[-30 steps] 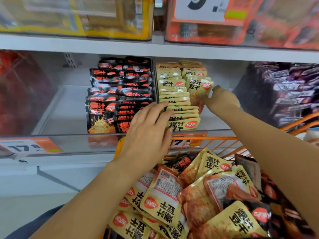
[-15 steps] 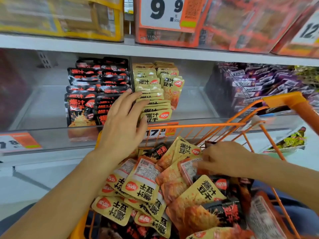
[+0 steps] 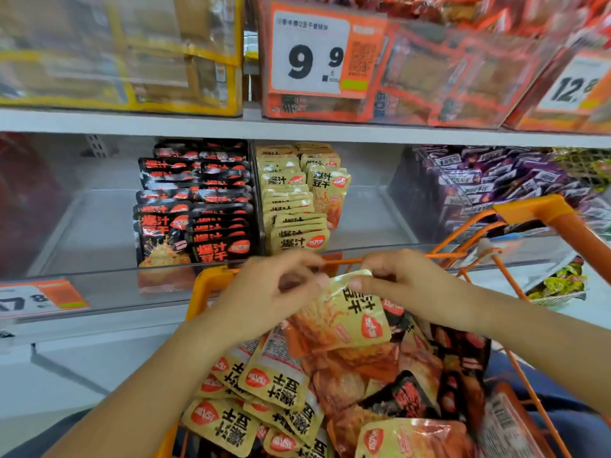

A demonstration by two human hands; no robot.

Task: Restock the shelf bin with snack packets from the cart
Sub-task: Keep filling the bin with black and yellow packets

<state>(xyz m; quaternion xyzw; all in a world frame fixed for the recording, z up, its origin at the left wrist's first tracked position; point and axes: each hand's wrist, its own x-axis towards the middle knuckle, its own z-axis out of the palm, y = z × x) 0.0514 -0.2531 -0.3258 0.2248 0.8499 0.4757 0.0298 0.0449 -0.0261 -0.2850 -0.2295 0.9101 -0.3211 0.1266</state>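
Both hands, left hand [image 3: 264,292] and right hand [image 3: 406,279], pinch one glossy, crinkled yellow packet [image 3: 344,319] by its top edge with curled fingers, above the heaped orange wire cart [image 3: 535,209], below the clear shelf bin [image 3: 363,206].

The bin [image 3: 363,226] has bare floor right of the yellow packets [image 3: 291,206] and left of the black packets [image 3: 195,206]. Its clear front lip [image 3: 99,276] crosses the opening low down; the shelf [image 3: 297,130] above caps it. The cart's orange rim [image 3: 380,259] sits just before the lip, with both hands, left [image 3: 267,292] and right [image 3: 406,285], over the heaped cart packets [image 3: 281,391]. Purple packets [image 3: 496,183] fill the neighbouring space.
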